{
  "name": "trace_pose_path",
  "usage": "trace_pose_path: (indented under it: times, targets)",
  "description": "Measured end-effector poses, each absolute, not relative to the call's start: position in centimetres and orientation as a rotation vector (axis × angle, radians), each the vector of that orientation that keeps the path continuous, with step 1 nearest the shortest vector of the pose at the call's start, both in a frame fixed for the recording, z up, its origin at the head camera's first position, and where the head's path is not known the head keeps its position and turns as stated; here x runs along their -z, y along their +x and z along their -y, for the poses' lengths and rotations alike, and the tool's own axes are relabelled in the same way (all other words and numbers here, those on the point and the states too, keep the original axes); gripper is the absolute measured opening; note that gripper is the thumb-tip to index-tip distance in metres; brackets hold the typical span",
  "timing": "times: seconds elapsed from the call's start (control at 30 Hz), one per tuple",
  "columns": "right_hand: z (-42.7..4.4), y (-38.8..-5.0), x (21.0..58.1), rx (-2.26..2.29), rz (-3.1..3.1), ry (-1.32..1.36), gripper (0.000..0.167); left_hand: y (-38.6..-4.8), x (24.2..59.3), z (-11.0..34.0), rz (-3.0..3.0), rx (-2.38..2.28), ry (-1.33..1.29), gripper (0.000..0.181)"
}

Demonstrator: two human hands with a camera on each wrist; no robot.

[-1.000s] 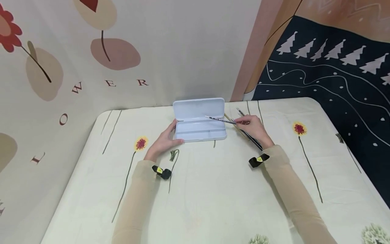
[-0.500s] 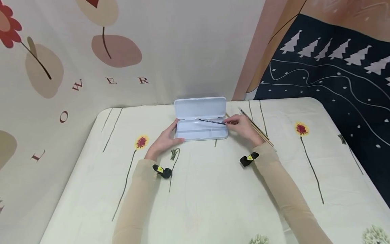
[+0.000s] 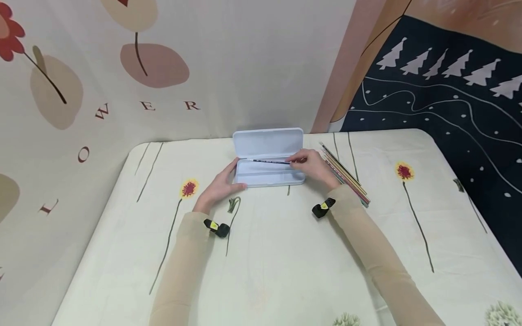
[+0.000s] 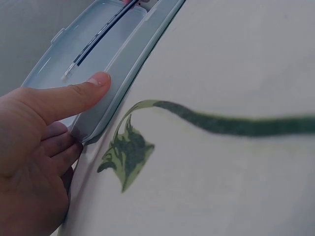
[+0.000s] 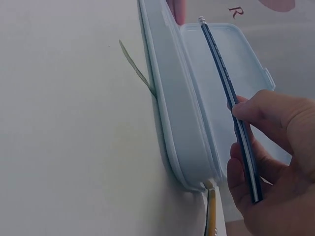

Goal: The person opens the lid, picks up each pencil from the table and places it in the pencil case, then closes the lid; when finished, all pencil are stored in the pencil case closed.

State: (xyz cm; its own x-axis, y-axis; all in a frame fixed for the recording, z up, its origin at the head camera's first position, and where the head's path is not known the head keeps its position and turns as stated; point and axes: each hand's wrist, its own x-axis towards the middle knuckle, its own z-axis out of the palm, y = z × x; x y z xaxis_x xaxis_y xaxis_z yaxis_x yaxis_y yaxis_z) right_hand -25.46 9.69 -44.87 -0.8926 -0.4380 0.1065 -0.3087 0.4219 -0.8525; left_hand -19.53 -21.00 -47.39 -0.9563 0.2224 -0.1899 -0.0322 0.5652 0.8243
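Observation:
A pale blue pencil case [image 3: 267, 142] lies at the back of the table with its lid raised. Around its left end is my left hand [image 3: 218, 188], the thumb over the front corner and the fingers behind and beneath, as the left wrist view shows. My right hand [image 3: 313, 167] pinches a dark blue pencil [image 5: 226, 81] between thumb and fingers. The pencil has a silver stripe and a pale eraser end pointing left. It is held lengthwise over the case's rear compartment; whether it touches the floor of the case I cannot tell.
Several pencils [image 3: 346, 174] of different colours lie side by side right of the case, partly under the right forearm. A white cloth [image 3: 277, 253] printed with flowers covers the table. A patterned curtain [image 3: 244, 68] hangs directly behind the case.
My right hand has moved left with the pencil, from the case's right side to over its inside. The left hand stays at the left end. More of the loose pencils shows now.

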Motion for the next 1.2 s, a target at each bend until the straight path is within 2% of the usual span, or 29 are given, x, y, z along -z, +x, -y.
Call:
trace_pose_path:
  times: [0.67, 1.2]
  targets:
    - [-7.0, -26.0, 46.4, 1.409, -2.553, -0.81, 0.016, -19.5, 47.2, 21.0, -2.54, -1.322, 0.173, 0.094]
    - [-7.7, -25.4, 45.6, 1.435, -2.503, -0.652, 0.017, -19.5, 47.1, 21.0, -2.526, -1.331, 0.151, 0.094]
